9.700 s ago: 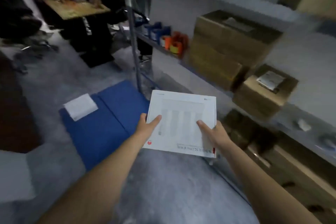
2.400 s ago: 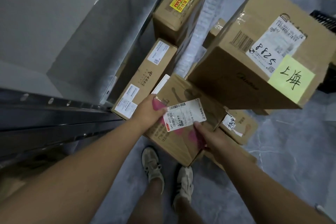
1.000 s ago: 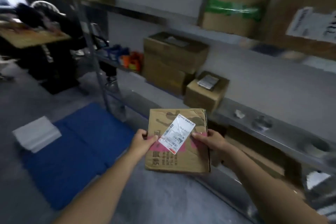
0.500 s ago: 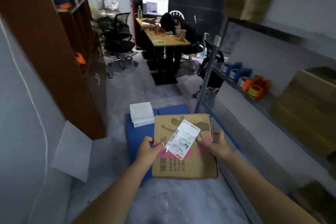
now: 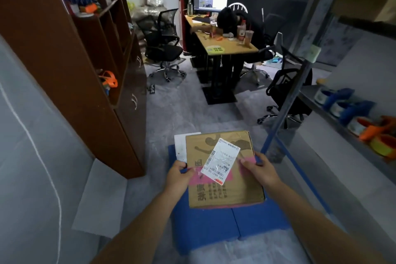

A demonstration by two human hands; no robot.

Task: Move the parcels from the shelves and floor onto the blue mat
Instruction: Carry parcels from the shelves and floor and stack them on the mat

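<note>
I hold a flat brown cardboard parcel [image 5: 225, 186] with a white shipping label and pink tape in front of me, above the blue mat [image 5: 214, 227] on the floor. My left hand [image 5: 179, 174] grips its left edge with the thumb on top. My right hand [image 5: 260, 170] grips the right edge the same way. A white box [image 5: 180, 148] lies on the mat's far part, mostly hidden behind the parcel.
A brown wooden cabinet [image 5: 85, 83] stands to the left. A metal shelf rack [image 5: 347, 126] with blue and orange tape dispensers runs along the right. Ahead are a desk [image 5: 222, 47] with a monitor, a seated person and office chairs. A white sheet [image 5: 102, 199] leans at lower left.
I picked the brown parcel from the floor pile, turned from the shelves toward the room and walked closer to the mat. The parcel now hangs over the mat, covering most of the white box.
</note>
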